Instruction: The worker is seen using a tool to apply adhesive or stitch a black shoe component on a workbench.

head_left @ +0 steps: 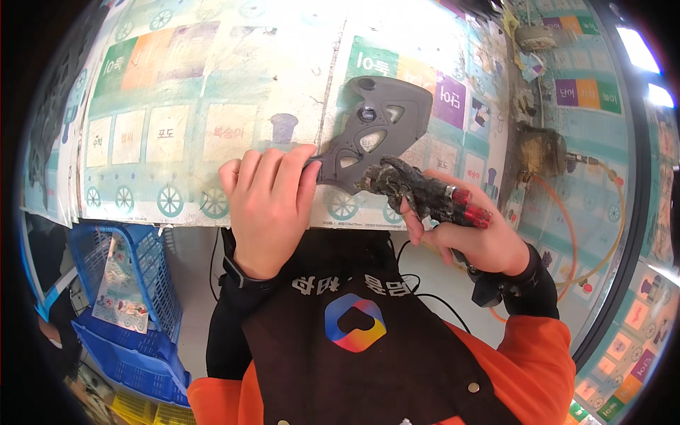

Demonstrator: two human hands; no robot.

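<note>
A flat, dark grey part (412,124) with several triangular cut-outs and a round hole lies over the printed table cover. My left hand (268,202) holds its narrow end near the table's front edge, fingers bent over it and the thumb side against it. My right hand (489,241) is wrapped round a spray gun (418,190), blackened with residue and fitted with red knobs at its rear. The gun's nozzle points left, close to the part's lower right edge. Whether the nozzle touches the part, I cannot tell. My palm and fingers partly hide the gun's handle.
Right of the table, a grimy round fitting (542,152) joins an orange hose (569,234) and a yellowish hose (618,212). Blue plastic baskets (159,283) stand below the table at left, above a yellow basket (134,407). Dark pieces (53,92) lie at the far left.
</note>
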